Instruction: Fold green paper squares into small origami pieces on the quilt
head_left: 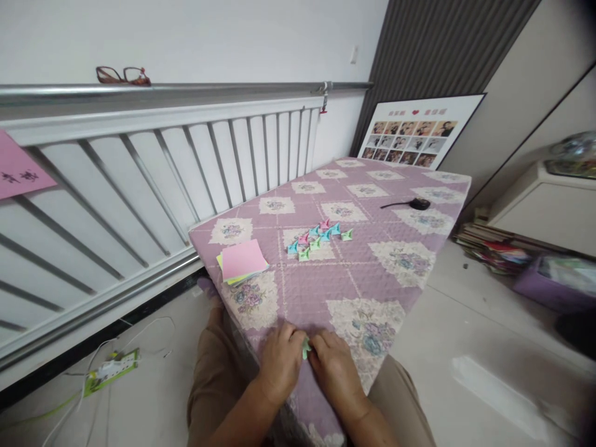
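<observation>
At the near edge of the table, a small light-green folded paper piece (pixel 305 349) shows between my hands. My left hand (pixel 282 355) is closed, with its thumb and fingertips gripping the paper's left side. My right hand (pixel 336 363) is closed too, its fingers curled at the right side of the same paper. Farther up the cloth sits a cluster of several small folded paper shapes (pixel 325 234) in blue, pink and green. Left of them lies a loose stack of square paper sheets (pixel 243 259), pink on top with yellow and green edges below.
A purple quilted floral cloth (pixel 316 292) covers the table. A small black object with a strap (pixel 419 203) lies toward the far right. A white radiator (pixel 186 167) runs along the left, with glasses (pixel 123 76) above. A power strip (pixel 112 371) and cables lie on the floor.
</observation>
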{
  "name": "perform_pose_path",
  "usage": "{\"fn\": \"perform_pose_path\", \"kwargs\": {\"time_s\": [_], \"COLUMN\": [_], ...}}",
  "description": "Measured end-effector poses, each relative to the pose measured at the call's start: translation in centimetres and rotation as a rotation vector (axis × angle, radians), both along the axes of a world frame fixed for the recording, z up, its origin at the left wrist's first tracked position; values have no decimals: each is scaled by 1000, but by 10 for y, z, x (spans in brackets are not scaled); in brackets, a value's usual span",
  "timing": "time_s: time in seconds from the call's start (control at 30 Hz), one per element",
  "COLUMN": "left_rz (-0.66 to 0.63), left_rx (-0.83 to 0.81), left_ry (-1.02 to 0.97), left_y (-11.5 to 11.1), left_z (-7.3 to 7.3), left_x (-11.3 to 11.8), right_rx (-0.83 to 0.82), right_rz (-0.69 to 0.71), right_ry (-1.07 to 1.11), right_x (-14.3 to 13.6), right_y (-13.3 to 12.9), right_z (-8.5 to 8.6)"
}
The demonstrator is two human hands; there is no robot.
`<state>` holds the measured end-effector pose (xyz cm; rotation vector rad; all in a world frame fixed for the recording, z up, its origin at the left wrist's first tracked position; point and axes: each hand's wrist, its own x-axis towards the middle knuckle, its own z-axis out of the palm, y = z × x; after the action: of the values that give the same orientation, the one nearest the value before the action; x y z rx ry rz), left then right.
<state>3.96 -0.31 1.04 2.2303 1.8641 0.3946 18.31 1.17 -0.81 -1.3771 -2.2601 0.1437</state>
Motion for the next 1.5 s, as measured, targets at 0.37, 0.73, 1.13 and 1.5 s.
{"fn": "perform_pose_path", "kwargs": {"time_s": [0.37, 0.73, 1.13, 1.5], "left_rz": [-118, -133, -197, -258], "left_rx": [20, 24, -10, -35], "left_ry": [113, 153, 257, 269], "left_y": [0, -3, 0, 3], "left_z": [-6, -7, -7, -3], "left_x": [-7, -10, -18, -26], "right_rx": [14, 34, 73, 67], "right_rz": [76, 160, 215, 229], "right_ry": [-24, -100, -96, -98], "right_x": [4, 9, 12, 12], "right_y": [3, 2, 3, 3], "right_z": [0, 3, -4, -1]}}
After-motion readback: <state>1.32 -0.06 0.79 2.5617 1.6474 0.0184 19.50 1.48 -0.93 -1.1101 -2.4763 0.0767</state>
